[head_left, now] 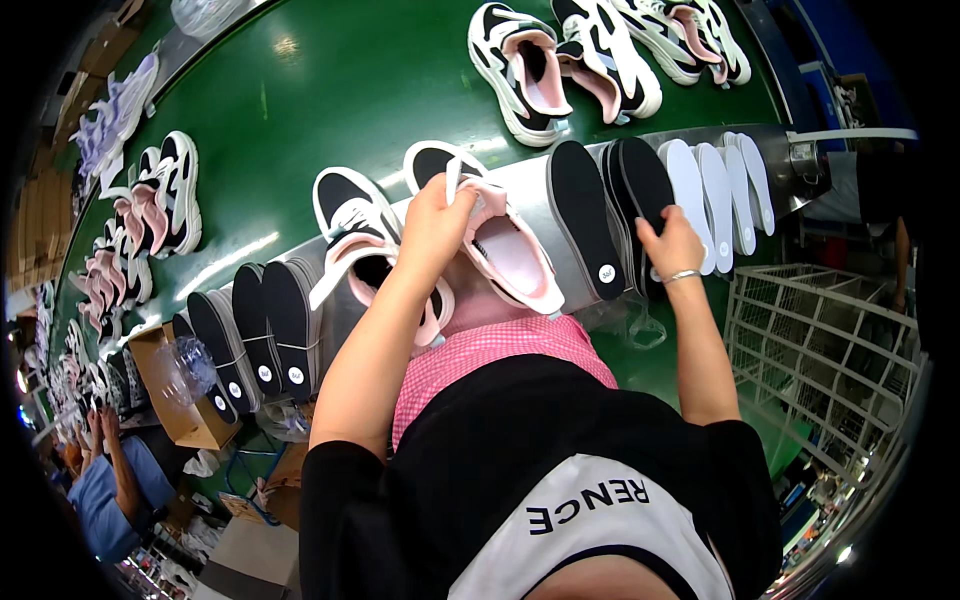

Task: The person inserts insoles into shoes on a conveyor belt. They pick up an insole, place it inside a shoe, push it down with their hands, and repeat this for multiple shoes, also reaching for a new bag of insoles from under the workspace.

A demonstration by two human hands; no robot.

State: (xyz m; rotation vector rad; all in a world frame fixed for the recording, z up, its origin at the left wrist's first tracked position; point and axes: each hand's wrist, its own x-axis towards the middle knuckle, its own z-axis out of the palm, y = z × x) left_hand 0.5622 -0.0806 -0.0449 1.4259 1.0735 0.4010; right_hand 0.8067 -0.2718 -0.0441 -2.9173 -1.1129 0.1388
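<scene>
In front of me a black, white and pink sneaker (pixel 520 255) lies with its opening toward me, a pale insole showing inside. My left hand (pixel 437 228) is closed on its tongue, pulling it up. Left of it stands the matching sneaker (pixel 350 205), its white strap (pixel 342 268) hanging loose. My right hand (pixel 673 246) has its fingers round the edge of a black insole (pixel 640 170) at the front of a stack. Beside that stack lies another black insole (pixel 583 215) with a round white sticker at its heel.
White insoles (pixel 687 190) line the metal ledge at right, beside a wire rack (pixel 820 350). Bundled black insoles (pixel 290 310) and a cardboard box (pixel 165 385) sit at left. More sneakers (pixel 525 70) stand on the green belt (pixel 350 80). Another person (pixel 125 480) works at far left.
</scene>
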